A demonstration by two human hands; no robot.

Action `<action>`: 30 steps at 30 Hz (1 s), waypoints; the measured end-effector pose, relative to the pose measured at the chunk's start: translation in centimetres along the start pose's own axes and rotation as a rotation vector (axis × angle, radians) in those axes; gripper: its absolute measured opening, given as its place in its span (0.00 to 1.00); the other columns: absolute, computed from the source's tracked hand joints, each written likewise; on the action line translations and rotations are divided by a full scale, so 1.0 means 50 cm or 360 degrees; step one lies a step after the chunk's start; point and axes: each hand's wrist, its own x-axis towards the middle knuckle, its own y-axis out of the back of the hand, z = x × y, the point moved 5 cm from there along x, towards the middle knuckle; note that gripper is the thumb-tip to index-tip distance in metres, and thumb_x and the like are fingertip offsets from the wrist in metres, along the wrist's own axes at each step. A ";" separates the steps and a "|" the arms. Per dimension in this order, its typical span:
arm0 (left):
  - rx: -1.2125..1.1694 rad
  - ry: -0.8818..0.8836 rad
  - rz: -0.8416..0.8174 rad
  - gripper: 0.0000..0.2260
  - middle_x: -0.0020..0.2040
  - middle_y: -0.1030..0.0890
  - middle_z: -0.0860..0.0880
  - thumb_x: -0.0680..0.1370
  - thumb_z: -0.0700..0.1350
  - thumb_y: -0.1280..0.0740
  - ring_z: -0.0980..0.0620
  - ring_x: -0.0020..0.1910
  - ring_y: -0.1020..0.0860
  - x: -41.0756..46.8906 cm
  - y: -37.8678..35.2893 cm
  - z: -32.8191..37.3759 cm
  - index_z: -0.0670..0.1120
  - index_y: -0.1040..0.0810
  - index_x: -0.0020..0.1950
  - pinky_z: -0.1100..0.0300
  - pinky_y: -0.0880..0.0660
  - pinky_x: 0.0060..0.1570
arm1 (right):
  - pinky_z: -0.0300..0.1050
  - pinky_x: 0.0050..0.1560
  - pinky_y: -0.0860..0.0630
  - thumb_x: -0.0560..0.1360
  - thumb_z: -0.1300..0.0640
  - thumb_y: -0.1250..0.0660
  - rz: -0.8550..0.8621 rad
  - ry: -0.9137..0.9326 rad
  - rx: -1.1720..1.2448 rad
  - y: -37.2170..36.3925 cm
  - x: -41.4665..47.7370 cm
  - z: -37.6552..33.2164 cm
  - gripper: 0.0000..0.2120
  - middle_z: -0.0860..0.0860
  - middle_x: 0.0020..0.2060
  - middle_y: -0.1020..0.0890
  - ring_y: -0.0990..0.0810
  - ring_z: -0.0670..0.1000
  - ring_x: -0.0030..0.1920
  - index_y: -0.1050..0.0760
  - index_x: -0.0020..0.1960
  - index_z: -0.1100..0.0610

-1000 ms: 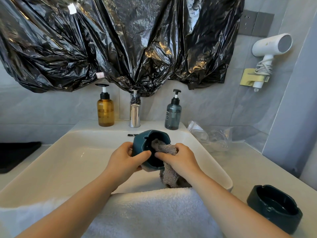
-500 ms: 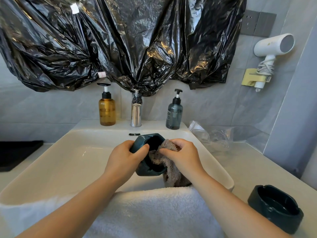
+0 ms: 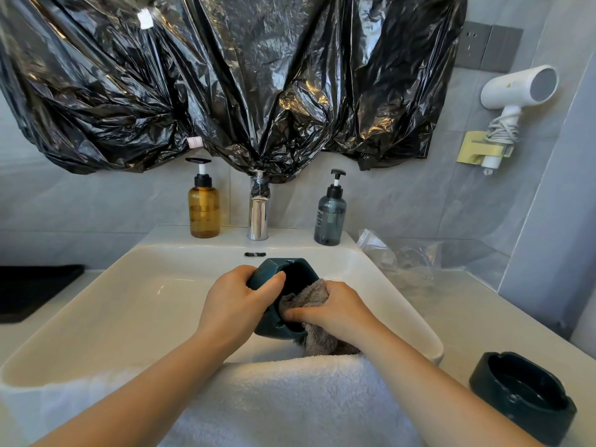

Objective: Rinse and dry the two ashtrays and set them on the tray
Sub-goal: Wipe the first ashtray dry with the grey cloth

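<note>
My left hand [image 3: 235, 304] grips a dark teal ashtray [image 3: 283, 275] over the white sink [image 3: 129, 304], tilted on its side with the hollow facing right. My right hand [image 3: 335, 308] presses a grey-brown cloth [image 3: 309, 295] into that hollow; the cloth's tail hangs down below the hand. A second dark ashtray [image 3: 522, 398] sits upright on the counter at the lower right, apart from both hands. A black tray [image 3: 32, 291] lies at the left edge of the counter.
A white towel [image 3: 274, 401] drapes over the sink's front rim. An amber pump bottle [image 3: 203, 204], chrome tap [image 3: 258, 211] and grey pump bottle [image 3: 330, 217] line the back ledge. A clear plastic bag [image 3: 403, 256] lies right of the sink. A hair dryer [image 3: 516, 91] hangs on the wall.
The ashtray has turned in my left hand, and my right hand has shifted the cloth lower inside the hollow.
</note>
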 end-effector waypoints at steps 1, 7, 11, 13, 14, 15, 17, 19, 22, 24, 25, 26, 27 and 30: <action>-0.0002 -0.0006 -0.0009 0.12 0.35 0.21 0.52 0.75 0.57 0.34 0.54 0.36 0.23 0.000 -0.001 0.000 0.49 0.21 0.42 0.62 0.32 0.31 | 0.40 0.45 0.23 0.63 0.48 0.21 0.0010 -0.0001 -0.0013 0.000 -0.001 -0.001 0.19 0.48 0.45 0.16 0.19 0.47 0.48 0.20 0.50 0.52; 0.0048 -0.0028 -0.0093 0.15 0.34 0.20 0.51 0.73 0.61 0.36 0.52 0.36 0.21 -0.003 -0.007 0.001 0.50 0.21 0.40 0.53 0.23 0.37 | 0.37 0.36 0.27 0.66 0.52 0.24 0.0055 -0.0037 -0.0209 0.003 0.006 0.009 0.15 0.51 0.43 0.17 0.20 0.48 0.44 0.19 0.50 0.57; 0.0064 -0.0059 -0.0137 0.14 0.33 0.20 0.52 0.73 0.60 0.35 0.52 0.36 0.22 0.001 -0.009 -0.001 0.51 0.21 0.39 0.54 0.26 0.34 | 0.39 0.37 0.25 0.67 0.53 0.26 0.0138 0.0006 -0.0291 0.008 0.005 0.008 0.12 0.50 0.41 0.18 0.20 0.48 0.42 0.19 0.48 0.57; 0.0096 -0.0062 -0.0186 0.12 0.35 0.19 0.53 0.74 0.59 0.35 0.53 0.37 0.21 0.001 -0.012 -0.002 0.52 0.21 0.41 0.55 0.24 0.36 | 0.41 0.39 0.25 0.68 0.51 0.26 0.0230 0.0073 -0.0395 0.015 0.000 -0.004 0.11 0.49 0.42 0.19 0.20 0.50 0.43 0.20 0.49 0.54; 0.0107 -0.0054 -0.0233 0.12 0.36 0.19 0.53 0.74 0.60 0.36 0.53 0.38 0.21 -0.001 -0.016 -0.002 0.52 0.21 0.42 0.55 0.22 0.38 | 0.42 0.40 0.25 0.69 0.51 0.27 0.0269 0.0118 -0.0477 0.018 -0.003 -0.012 0.11 0.48 0.42 0.19 0.20 0.51 0.44 0.22 0.48 0.53; 0.0125 -0.0050 -0.0281 0.12 0.37 0.18 0.54 0.74 0.60 0.36 0.54 0.39 0.20 -0.003 -0.020 -0.001 0.53 0.21 0.44 0.56 0.22 0.38 | 0.43 0.40 0.25 0.70 0.51 0.28 0.0298 0.0169 -0.0556 0.021 -0.005 -0.021 0.09 0.48 0.42 0.20 0.21 0.51 0.44 0.23 0.46 0.53; 0.0185 -0.0059 -0.0322 0.13 0.39 0.19 0.55 0.75 0.60 0.37 0.56 0.40 0.21 -0.006 -0.025 0.000 0.53 0.21 0.47 0.58 0.21 0.39 | 0.41 0.36 0.29 0.71 0.52 0.30 0.0335 0.0246 -0.0603 0.025 -0.008 -0.030 0.06 0.48 0.41 0.21 0.23 0.51 0.43 0.26 0.43 0.52; 0.0116 -0.0048 -0.0270 0.14 0.41 0.19 0.54 0.74 0.61 0.36 0.55 0.42 0.21 -0.003 -0.022 -0.001 0.52 0.23 0.51 0.54 0.20 0.44 | 0.37 0.32 0.34 0.72 0.52 0.30 0.0390 0.0265 -0.0500 0.031 -0.006 -0.027 0.06 0.48 0.41 0.20 0.23 0.50 0.42 0.26 0.43 0.51; -0.0205 0.0008 -0.0278 0.28 0.47 0.18 0.53 0.68 0.64 0.30 0.54 0.46 0.19 -0.003 -0.018 -0.005 0.56 0.33 0.64 0.52 0.19 0.47 | 0.37 0.31 0.36 0.72 0.54 0.30 0.0475 0.0173 -0.0248 0.042 0.000 -0.009 0.05 0.48 0.37 0.20 0.22 0.50 0.40 0.24 0.39 0.51; -0.0295 0.0021 -0.0336 0.33 0.49 0.18 0.54 0.64 0.62 0.25 0.54 0.45 0.18 -0.006 -0.024 -0.002 0.58 0.35 0.65 0.53 0.19 0.46 | 0.38 0.31 0.35 0.72 0.54 0.29 0.0510 0.0046 -0.0046 0.049 0.004 0.006 0.05 0.48 0.34 0.20 0.21 0.51 0.39 0.23 0.38 0.52; -0.0293 0.0014 -0.0356 0.30 0.49 0.18 0.55 0.65 0.59 0.24 0.56 0.45 0.18 -0.009 -0.028 0.003 0.57 0.32 0.62 0.54 0.18 0.46 | 0.38 0.31 0.34 0.72 0.54 0.29 0.0516 -0.0015 0.0033 0.052 0.005 0.011 0.04 0.48 0.34 0.20 0.21 0.52 0.40 0.22 0.39 0.53; -0.0275 0.0013 -0.0352 0.24 0.48 0.19 0.55 0.67 0.57 0.25 0.56 0.44 0.18 -0.011 -0.031 0.006 0.55 0.30 0.58 0.55 0.18 0.45 | 0.38 0.31 0.33 0.72 0.54 0.29 0.0513 -0.0060 0.0087 0.054 0.006 0.016 0.04 0.49 0.35 0.20 0.21 0.52 0.40 0.21 0.39 0.53; -0.0282 0.0007 -0.0328 0.19 0.47 0.18 0.55 0.68 0.55 0.25 0.56 0.44 0.18 -0.011 -0.032 0.008 0.53 0.27 0.55 0.55 0.18 0.45 | 0.38 0.31 0.33 0.72 0.53 0.29 0.0501 -0.0085 0.0122 0.053 0.007 0.018 0.05 0.49 0.35 0.20 0.21 0.52 0.40 0.21 0.39 0.53; -0.0341 -0.0043 -0.0301 0.13 0.44 0.17 0.52 0.70 0.52 0.26 0.54 0.42 0.17 -0.007 -0.030 0.006 0.52 0.25 0.50 0.50 0.18 0.43 | 0.38 0.31 0.33 0.72 0.52 0.28 0.0417 -0.0095 0.0073 0.040 0.008 0.018 0.06 0.50 0.37 0.19 0.20 0.52 0.42 0.20 0.42 0.55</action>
